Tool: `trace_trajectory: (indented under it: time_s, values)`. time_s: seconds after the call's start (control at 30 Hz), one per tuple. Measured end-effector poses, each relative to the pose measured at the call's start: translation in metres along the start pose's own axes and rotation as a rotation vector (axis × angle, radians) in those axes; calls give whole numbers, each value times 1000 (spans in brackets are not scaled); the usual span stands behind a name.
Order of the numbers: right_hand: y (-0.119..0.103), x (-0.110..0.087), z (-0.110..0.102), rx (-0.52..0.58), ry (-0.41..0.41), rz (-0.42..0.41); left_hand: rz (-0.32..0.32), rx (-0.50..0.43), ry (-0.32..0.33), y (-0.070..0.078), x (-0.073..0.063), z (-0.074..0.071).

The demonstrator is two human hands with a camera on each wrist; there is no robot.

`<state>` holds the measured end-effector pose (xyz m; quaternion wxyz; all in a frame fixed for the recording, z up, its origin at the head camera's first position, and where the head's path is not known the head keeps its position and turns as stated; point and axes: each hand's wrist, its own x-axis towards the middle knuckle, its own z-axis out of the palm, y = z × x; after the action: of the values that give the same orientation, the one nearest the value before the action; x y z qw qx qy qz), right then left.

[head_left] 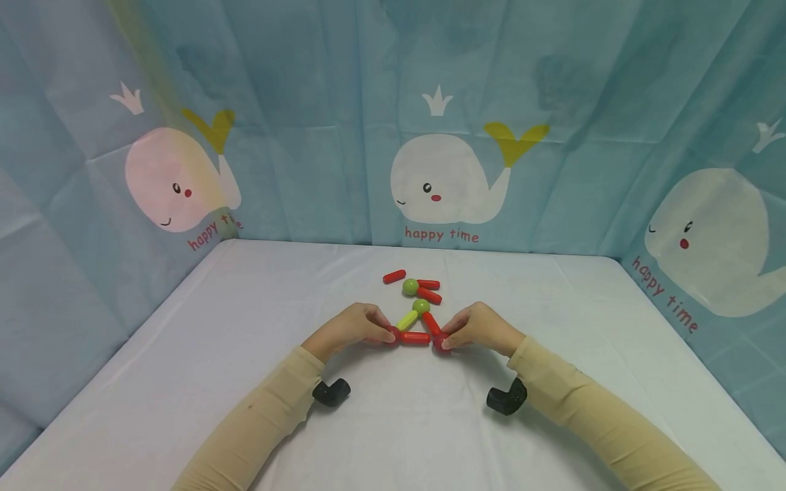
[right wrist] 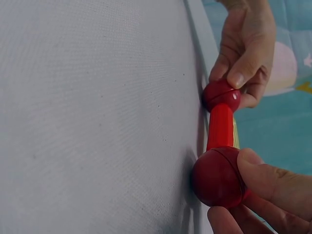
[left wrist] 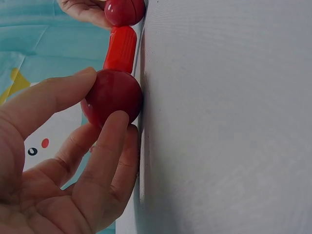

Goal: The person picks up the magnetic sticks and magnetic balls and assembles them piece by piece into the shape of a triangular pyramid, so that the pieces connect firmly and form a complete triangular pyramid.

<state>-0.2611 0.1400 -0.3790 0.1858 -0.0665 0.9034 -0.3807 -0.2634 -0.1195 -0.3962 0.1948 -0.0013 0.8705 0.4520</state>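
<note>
1. My left hand [head_left: 355, 329] has thumb and fingers curled round the left red ball [left wrist: 113, 97], parted just as wide as the ball; it sits on the near left corner of a triangle on the white table [head_left: 381, 416].
2. My right hand [head_left: 480, 329] pinches the right red ball [right wrist: 218, 178] at the near right corner, thumb and fingers likewise spread only to the ball's width.
3. The base rod [head_left: 415, 338], red, lies flat between the two balls; its long axis runs left to right, nearly parallel to the table's far edge; its left end meets the left red ball; whether its right end touches the other, I cannot tell.
4. The yellow-green rod [head_left: 407, 320] slants away from me and rightward, from my left fingers up to the near green ball [head_left: 421, 306]; the red side rod [head_left: 432, 323] slants away and leftward, from my right fingers to that same ball; so the triangle's tip points away from me.
5. Beyond the tip lies the far green ball [head_left: 410, 287]; one short red rod [head_left: 428, 284] points right from it, almost level; another red rod [head_left: 429, 295] points right and slightly towards me.
6. Farthest off, a loose red rod [head_left: 394, 276] lies aslant, its right end farther from me.
</note>
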Motion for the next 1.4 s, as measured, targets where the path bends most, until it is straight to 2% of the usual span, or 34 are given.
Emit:
trace_trajectory:
  time_s: [0.33, 0.7, 1.03, 1.2, 1.4]
  values:
    - [1, 1, -1, -7, -8, -23, 21, 18, -28, 0, -2, 0]
    - [2, 2, -1, 4, -11, -1, 10, 12, -33, 2, -3, 1]
    - [7, 5, -4, 1, -21, -34, 8, -4, -46, 0, -1, 1]
    - [8, 11, -14, 3, 23, -34, 25, 6, -61, -2, -1, -1]
    - [4, 27, -26, 84, 95, 3, 24, -5, -64, -1, -1, -2]
